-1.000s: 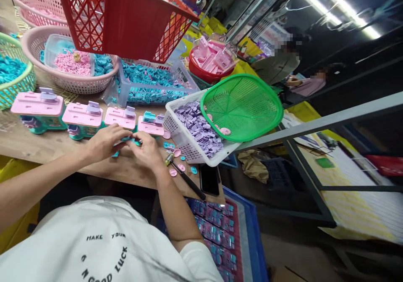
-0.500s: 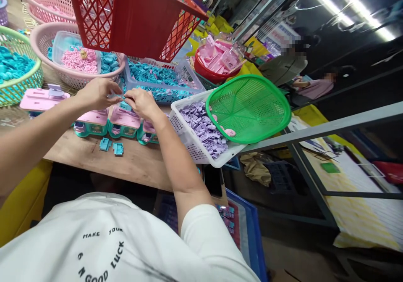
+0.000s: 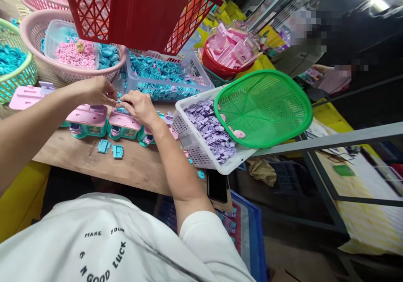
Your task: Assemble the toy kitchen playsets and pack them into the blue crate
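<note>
My left hand and my right hand meet with pinched fingers over a row of pink-topped toys. Between the fingertips is a small teal piece, mostly covered by them. Directly below is one pink-and-teal toy. Another such toy stands to its left, and a third sits partly behind my right forearm. Two flat teal parts, one beside the other, lie on the wooden table in front of the toys.
A red basket overhangs the back. Behind the hands are a pink basket and a clear bin of teal parts. A green basket rests on a white crate of purple pieces. A phone lies near the edge.
The view has shifted slightly, bringing the phone more into sight. My hands stay together over the same toy, with the fingertips a little lower. The two flat teal parts remain on the table.
</note>
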Tool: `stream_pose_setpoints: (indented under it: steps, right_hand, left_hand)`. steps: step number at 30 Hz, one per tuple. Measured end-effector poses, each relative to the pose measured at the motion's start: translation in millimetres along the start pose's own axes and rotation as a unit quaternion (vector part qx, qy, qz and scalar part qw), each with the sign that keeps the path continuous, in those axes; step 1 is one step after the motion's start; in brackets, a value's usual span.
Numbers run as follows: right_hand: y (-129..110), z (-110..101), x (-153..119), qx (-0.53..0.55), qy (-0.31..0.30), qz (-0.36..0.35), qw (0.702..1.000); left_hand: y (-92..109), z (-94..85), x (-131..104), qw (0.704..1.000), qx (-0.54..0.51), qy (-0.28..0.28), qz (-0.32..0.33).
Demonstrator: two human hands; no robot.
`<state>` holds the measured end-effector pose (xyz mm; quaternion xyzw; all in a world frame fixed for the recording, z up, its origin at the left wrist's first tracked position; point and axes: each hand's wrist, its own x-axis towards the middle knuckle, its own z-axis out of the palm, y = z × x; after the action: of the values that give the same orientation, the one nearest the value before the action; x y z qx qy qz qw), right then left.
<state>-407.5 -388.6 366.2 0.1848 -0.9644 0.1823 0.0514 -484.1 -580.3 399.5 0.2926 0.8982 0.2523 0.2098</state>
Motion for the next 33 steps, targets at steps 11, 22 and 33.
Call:
stream_pose_setpoints:
  steps: [11,22,33]
  right_hand:
    - [11,11,0,-0.004,0.016,-0.021,1.0]
    - [-57,26,-69,-0.075,0.132,0.03,0.988]
    - [-84,62,-117,0.284,0.117,0.037,0.951]
  left_hand:
    - [-35,8.4,23,0.997,-0.044,-0.045,0.053]
    - [-3,24.1,-36,0.964,0.054,0.235,0.114]
    - [-26,85.7,-139,0.944,-0.105,0.14,0.279]
